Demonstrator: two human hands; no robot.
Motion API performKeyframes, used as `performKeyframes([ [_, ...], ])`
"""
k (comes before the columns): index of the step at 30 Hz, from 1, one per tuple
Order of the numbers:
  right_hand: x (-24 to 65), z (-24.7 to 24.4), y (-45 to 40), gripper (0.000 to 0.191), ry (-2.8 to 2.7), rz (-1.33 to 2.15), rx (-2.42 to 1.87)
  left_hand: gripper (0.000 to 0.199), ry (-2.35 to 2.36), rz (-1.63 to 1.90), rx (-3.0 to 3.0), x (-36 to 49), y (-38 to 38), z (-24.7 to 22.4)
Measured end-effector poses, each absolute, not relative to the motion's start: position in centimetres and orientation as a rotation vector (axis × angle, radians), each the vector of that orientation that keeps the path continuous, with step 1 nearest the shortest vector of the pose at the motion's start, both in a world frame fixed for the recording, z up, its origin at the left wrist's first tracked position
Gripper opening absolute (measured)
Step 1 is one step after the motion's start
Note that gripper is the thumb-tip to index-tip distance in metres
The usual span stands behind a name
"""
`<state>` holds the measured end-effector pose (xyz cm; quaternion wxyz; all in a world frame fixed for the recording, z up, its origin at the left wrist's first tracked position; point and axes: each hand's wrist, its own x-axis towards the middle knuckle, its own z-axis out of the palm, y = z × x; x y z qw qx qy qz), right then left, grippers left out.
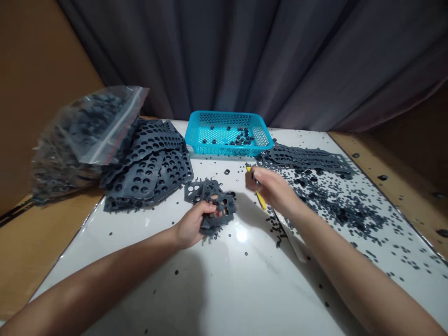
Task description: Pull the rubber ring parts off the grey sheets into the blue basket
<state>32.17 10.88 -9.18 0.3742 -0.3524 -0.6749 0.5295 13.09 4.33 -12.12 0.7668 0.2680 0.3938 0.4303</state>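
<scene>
My left hand (192, 225) is closed on a crumpled piece of perforated black rubber sheet (210, 189), thumb on top; the sheet has round holes and ragged edges. To its right, my right hand (271, 186) is raised above the table with its fingers pinched together. A small black rubber piece (254, 176) shows at those fingertips, partly hidden by them. Behind and below that hand lies a slim yellow tool (261, 200), its kind unclear. A blue plastic basket (227, 149) stands beyond both hands, with several small black pieces (244, 137) in it.
On the left, a clear zip bag (84, 135) full of black pieces leans by a stack of perforated black sheets (150, 163). More perforated strips (308, 158) lie at the right back. Small black scraps (350, 210) litter the white table (245, 298). A dark curtain (224, 56) hangs behind.
</scene>
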Motion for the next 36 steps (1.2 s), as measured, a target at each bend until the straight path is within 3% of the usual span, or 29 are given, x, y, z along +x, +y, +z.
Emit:
performKeyframes([
  [5, 33.3, -7.6, 21.0, 0.022, -2.23, 0.326, -1.414, 0.017, 0.808, 0.899, 0.644, 12.8, 4.1, -12.8],
  [10, 32.8, -8.2, 27.2, 0.019, -2.311, 0.278, -1.523, 0.019, 0.74, 0.751, 1.12, 12.1, 3.6, -12.9],
  [13, 32.6, -7.6, 26.8, 0.032, -2.303, 0.229, -1.55, 0.014, 0.696, 0.752, 1.484, 11.9, 3.5, -12.2],
  [15, 32.6, -6.4, 24.7, 0.029, -2.274, 0.201, -1.51, 0.011, 0.674, 0.753, 1.703, 11.9, 3.4, -11.6],
  [17, 32.9, -5.0, 21.4, 0.02, -2.248, 0.305, -1.425, 0.012, 0.698, 0.763, 1.848, 11.8, 3.4, -11.0],
  [21, 33.6, -3.8, 13.0, 0.042, -2.303, 1.164, -1.315, 0.016, 0.772, 0.797, 2.091, 11.4, 3.5, -10.6],
  [24, 33.5, -5.1, 7.6, 0.034, -2.09, 1.63, -1.099, 0.019, 0.734, 0.819, 2.32, 11.3, 3.8, -11.1],
  [27, 32.8, -7.2, 4.3, 0.028, -1.693, 1.654, -1.087, 0.021, 0.732, 0.799, 2.331, 11.2, 4.0, -11.6],
  [30, 31.9, -8.9, 2.8, 0.029, -1.503, 1.607, -1.095, 0.027, 0.62, 0.764, 1.979, 11.3, 3.9, -11.8],
  [36, 31.8, -10.3, 2.1, 0.026, -1.744, 1.386, -1.181, 0.039, 0.908, 0.793, 1.106, 12.6, 3.1, -12.5],
])
